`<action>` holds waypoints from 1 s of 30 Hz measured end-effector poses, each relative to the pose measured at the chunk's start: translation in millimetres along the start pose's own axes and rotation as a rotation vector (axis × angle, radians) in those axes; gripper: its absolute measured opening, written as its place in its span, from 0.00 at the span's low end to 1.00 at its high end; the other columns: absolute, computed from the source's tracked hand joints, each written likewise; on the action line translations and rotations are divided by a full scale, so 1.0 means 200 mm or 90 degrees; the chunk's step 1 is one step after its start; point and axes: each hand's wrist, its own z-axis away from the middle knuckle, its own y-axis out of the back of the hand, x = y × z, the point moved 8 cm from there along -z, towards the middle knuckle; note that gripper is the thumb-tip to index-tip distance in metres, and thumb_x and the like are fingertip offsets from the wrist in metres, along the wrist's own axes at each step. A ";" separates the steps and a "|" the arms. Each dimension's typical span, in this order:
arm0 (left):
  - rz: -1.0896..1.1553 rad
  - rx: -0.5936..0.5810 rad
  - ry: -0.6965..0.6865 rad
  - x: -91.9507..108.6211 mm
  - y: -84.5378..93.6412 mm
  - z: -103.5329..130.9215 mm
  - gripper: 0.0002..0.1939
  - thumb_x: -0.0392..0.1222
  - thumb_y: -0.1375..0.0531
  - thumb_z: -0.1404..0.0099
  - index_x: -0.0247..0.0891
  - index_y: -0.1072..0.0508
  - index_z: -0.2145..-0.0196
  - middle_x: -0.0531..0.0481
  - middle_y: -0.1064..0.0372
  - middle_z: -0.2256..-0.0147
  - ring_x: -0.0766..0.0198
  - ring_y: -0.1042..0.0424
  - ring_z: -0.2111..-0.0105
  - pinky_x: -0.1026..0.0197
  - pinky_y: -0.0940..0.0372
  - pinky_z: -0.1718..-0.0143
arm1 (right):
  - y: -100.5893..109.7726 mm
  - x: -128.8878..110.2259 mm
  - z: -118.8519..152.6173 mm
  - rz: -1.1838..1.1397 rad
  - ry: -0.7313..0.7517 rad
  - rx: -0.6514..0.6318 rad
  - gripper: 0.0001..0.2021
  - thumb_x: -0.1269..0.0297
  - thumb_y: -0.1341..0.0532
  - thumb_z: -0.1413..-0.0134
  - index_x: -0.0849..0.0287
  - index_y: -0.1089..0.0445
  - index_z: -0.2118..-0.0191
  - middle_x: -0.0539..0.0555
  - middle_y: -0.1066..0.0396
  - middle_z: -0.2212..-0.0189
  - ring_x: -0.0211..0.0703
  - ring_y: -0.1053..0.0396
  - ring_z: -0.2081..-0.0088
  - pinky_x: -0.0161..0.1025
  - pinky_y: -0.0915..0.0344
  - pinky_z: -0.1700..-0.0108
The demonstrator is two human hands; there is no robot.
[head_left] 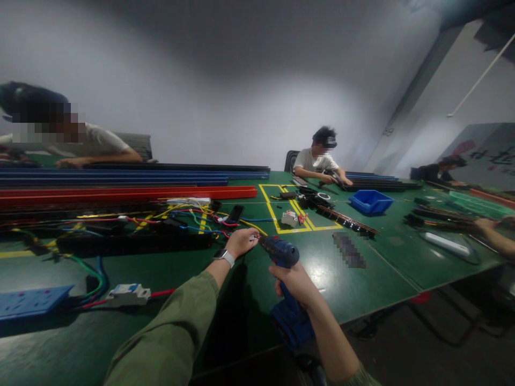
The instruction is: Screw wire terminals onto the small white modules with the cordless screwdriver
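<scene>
My right hand (298, 283) is wrapped round the handle of a blue cordless drill (285, 253), whose nose points left. Its battery base hangs near the table's front edge. Just in front of the drill's nose, my left hand (240, 243) has its fingers closed on something small and pale that I cannot make out. A watch sits on that wrist. Beside the left hand lie a long black strip (137, 244) and loose coloured wires (193, 214). A dark flat device (235, 215) rests just beyond the fingers.
A blue power strip (32, 301) and a circuit breaker (127, 294) lie near left. Red channels (225, 192) and blue channels (193, 178) stretch across the back left. Yellow tape surrounds a white breaker (289, 218). A blue bin (370, 202) stands beyond. Co-workers sit around the table.
</scene>
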 end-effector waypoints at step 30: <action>-0.004 0.005 -0.003 0.00 0.00 0.00 0.13 0.46 0.39 0.39 0.46 0.24 0.56 0.52 0.22 0.62 0.61 0.24 0.61 0.62 0.33 0.55 | 0.01 0.00 0.01 0.002 -0.030 0.005 0.20 0.62 0.39 0.52 0.62 0.37 0.53 0.41 0.41 0.88 0.39 0.36 0.86 0.32 0.44 0.82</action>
